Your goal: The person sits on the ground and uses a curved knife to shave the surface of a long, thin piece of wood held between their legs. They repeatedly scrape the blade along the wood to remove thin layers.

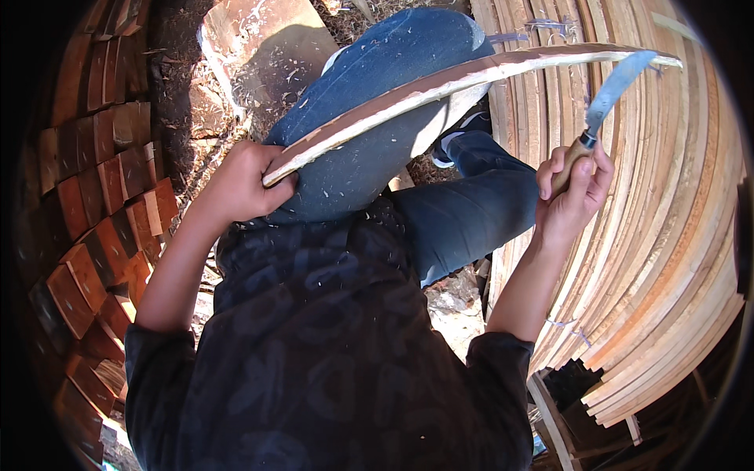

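My left hand (250,184) is closed round the near end of a long wooden strip (408,96), which has a brown face and a pale rough edge. The strip runs across my jeans-clad thigh and reaches over to the upper right, appearing curved near the picture's rim. In my right hand (577,184) is a knife (616,90) with a wooden handle, its wide grey blade pointing up and away. The blade's tip overlaps the strip's far end in view; I cannot tell whether they touch.
Long pale boards (628,228) are stacked on the right, with thin purple ties among them. Cut wood blocks (86,204) are piled along the left. A broad wooden slab (263,55) lies ahead, amid shavings on the ground.
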The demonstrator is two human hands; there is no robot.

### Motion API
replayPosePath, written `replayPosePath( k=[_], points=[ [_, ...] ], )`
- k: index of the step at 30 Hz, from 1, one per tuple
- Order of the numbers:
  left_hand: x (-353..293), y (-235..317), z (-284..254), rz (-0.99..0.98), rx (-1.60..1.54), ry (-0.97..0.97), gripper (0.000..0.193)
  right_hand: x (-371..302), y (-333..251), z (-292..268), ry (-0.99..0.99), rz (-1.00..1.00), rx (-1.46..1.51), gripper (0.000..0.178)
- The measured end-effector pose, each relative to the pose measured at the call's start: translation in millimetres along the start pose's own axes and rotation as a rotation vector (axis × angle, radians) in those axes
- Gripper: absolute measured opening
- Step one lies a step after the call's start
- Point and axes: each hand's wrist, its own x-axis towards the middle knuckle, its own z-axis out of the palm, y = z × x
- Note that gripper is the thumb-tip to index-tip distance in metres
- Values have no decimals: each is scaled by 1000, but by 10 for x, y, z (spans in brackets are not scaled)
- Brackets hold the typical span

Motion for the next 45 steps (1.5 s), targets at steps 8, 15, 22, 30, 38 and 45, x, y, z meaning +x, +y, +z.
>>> replayPosePath(
  k=[8,15,22,30,38,45],
  points=[
    [-2,-33,12,9,-48,1,18,-271,81,89,-545,229,-328,28],
    [-3,24,-10,9,16,-7,19,-160,10,-112,-133,15,-425,31],
    [21,49,-8,7,-3,-7,20,-55,-10,-6,64,32,-151,29],
    [4,-34,11,46,-5,6,18,-83,5,-104,-224,10,-414,29],
    [23,-3,-17,32,8,-19,18,-287,150,-22,-545,-79,-551,27],
    [31,17,-27,2,-36,-49,18,-230,92,17,-252,64,-254,25]
  ],
)
